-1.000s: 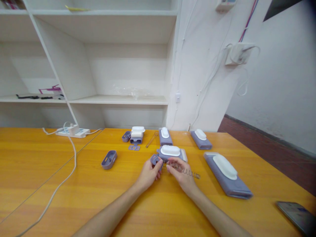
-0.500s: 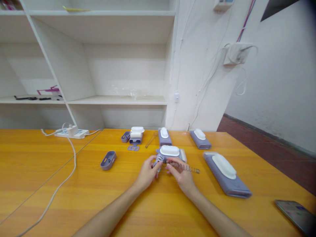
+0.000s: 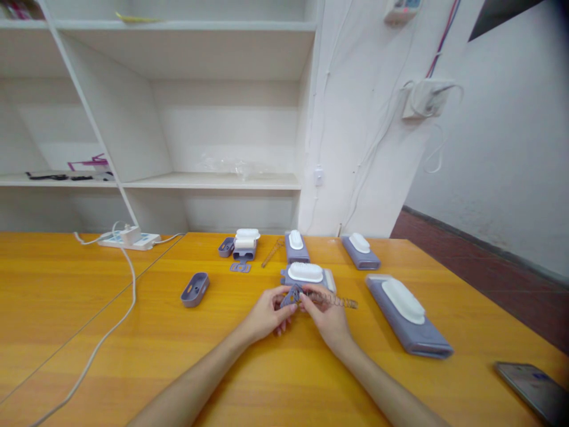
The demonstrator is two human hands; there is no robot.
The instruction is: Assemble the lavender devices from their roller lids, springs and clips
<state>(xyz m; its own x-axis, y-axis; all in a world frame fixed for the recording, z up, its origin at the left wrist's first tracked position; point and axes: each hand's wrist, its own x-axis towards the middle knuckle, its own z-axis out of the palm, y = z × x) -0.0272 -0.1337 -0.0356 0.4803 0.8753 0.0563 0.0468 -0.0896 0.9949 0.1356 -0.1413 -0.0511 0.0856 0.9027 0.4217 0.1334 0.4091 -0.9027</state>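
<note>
Between the fingers of my left hand [image 3: 265,314] is a small grey-purple plastic piece [image 3: 291,295] with holes in it. My right hand [image 3: 329,314] pinches a long metal coil spring [image 3: 344,302], whose free end sticks out to the right. The spring's other end meets the plastic piece at my fingertips, where the exact contact is hidden. Just beyond both hands lies a grey-purple body with a white oval top [image 3: 306,273]. To the left rests an open grey-purple oval cap [image 3: 195,290].
Larger grey-purple units with white tops [image 3: 404,299] lie to the right and at the back. Another spring [image 3: 272,253] lies near a dispenser-like part [image 3: 245,244]. A phone [image 3: 533,391] sits at the right edge. A power strip [image 3: 144,241] and white cable [image 3: 128,308] are left.
The plastic piece has been turned in my left fingers and now sits tilted towards my right fingertips. The spring has shifted slightly left. Other things on the table stay put.
</note>
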